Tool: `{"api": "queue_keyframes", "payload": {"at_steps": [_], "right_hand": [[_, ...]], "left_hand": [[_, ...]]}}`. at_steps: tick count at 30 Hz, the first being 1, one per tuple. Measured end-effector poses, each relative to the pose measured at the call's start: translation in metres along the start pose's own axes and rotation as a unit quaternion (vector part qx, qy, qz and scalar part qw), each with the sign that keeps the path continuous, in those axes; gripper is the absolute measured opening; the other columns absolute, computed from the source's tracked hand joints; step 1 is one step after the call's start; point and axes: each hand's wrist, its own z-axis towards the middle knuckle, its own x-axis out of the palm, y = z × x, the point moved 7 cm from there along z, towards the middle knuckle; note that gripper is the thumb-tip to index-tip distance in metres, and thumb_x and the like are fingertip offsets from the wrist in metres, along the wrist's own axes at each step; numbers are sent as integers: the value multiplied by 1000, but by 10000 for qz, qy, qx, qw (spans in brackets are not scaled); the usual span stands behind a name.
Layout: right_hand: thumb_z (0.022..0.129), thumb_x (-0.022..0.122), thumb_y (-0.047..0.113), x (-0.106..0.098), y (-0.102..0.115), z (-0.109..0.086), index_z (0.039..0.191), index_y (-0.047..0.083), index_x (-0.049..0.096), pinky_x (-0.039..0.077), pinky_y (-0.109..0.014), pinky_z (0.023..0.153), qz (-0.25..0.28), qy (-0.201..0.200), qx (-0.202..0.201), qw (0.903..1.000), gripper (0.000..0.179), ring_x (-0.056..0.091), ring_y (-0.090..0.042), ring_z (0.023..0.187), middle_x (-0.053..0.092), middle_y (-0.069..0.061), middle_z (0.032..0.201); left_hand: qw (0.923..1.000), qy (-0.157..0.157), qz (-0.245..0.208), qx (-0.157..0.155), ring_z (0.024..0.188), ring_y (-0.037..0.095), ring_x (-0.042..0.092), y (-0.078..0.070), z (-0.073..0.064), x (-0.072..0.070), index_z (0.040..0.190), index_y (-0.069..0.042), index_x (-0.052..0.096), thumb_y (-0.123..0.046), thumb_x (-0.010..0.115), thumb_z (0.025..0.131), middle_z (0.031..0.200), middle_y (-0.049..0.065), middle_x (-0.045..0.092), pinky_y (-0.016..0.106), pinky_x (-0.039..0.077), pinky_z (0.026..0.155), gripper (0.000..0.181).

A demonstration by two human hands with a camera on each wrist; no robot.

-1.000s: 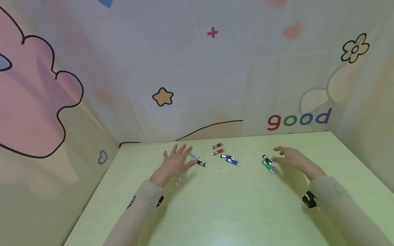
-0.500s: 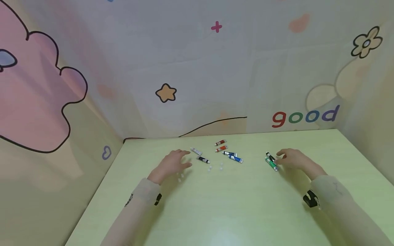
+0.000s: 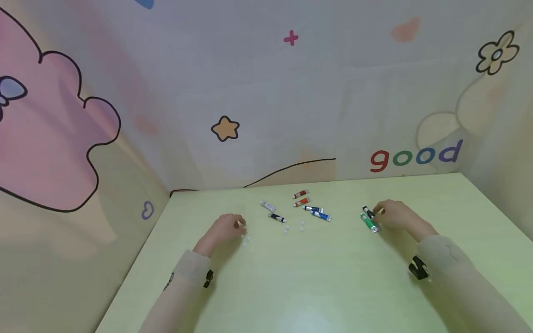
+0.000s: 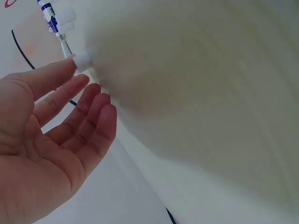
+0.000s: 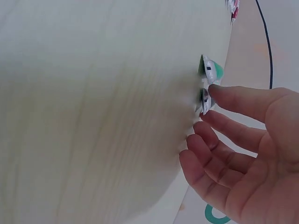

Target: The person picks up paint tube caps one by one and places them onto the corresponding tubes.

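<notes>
In the left wrist view, my left hand (image 4: 60, 121) has its thumb and index finger at a small white cap (image 4: 83, 61), pinching it at the fingertips low over the table. The head view shows that left hand (image 3: 222, 227) beside several small white pieces (image 3: 249, 238). On the right, my right hand (image 3: 395, 214) holds the end of a black-labelled paint tube (image 3: 368, 212) between thumb and index finger. A green paint tube (image 3: 368, 223) lies alongside it. In the right wrist view, the thumb touches the crimped end of the black-labelled tube (image 5: 206, 99), with the other fingers loosely curved.
Between the hands lie two red paint tubes (image 3: 301, 202), a blue tube (image 3: 321, 216), a dark blue tube (image 3: 312, 209), a dark purple tube (image 3: 277, 217) and a white tube (image 3: 267, 206). More white pieces (image 3: 302, 225) sit nearer. A printed cloth (image 3: 266, 115) rises behind the table (image 3: 316, 286).
My left hand has drawn back from the white tube toward the white pieces, its spread fingers now curled in. My right hand has closed in on the black-labelled tube.
</notes>
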Motion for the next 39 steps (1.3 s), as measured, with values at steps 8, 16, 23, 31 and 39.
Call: {"api": "queue_keyframes", "payload": {"at_steps": [8, 16, 23, 31, 39], "right_hand": [[92, 65, 9, 2, 6, 5, 111, -13, 62, 51, -52, 84, -156, -305, -126, 9993, 29, 58, -35, 90, 64, -27, 106], [93, 68, 13, 4, 11, 13, 100, -10, 65, 48, -38, 69, -310, -464, 128, 9984, 24, 55, -27, 76, 62, -14, 84], [92, 62, 7, 3, 11, 13, 83, -4, 63, 42, -32, 59, -448, -701, 153, 9964, 14, 52, -22, 63, 57, -8, 70], [94, 63, 19, -12, -3, 6, 90, -8, 68, 43, -33, 61, -61, -770, 223, 9968, 28, 52, -23, 68, 59, -9, 75], [96, 65, 28, -32, 1, -13, 107, -9, 67, 52, -42, 73, 487, -1142, -17, 9923, 39, 59, -30, 84, 68, -17, 94]], "left_hand": [[9994, 6, -319, -150, 79, 18, 58, 3, 3, 2, 99, -7, 71, -9, 76, 89, 87, 3, 65, 33, 50, 73, 11], [9984, 51, -550, -103, 74, 17, 56, 1, 3, 2, 92, -6, 69, -3, 76, 87, 82, 2, 63, 30, 47, 68, 9], [9990, -84, -441, 41, 74, 16, 56, -2, 6, 4, 88, -7, 69, -4, 75, 88, 80, 0, 63, 30, 47, 69, 7], [9977, -229, -620, 174, 75, 17, 58, -11, 12, 2, 94, -7, 70, -7, 72, 92, 84, 2, 65, 32, 50, 70, 3], [9886, -812, -1188, 446, 84, 18, 66, -24, 8, -15, 100, -2, 73, -7, 72, 93, 91, 4, 72, 37, 56, 79, 9]]}}
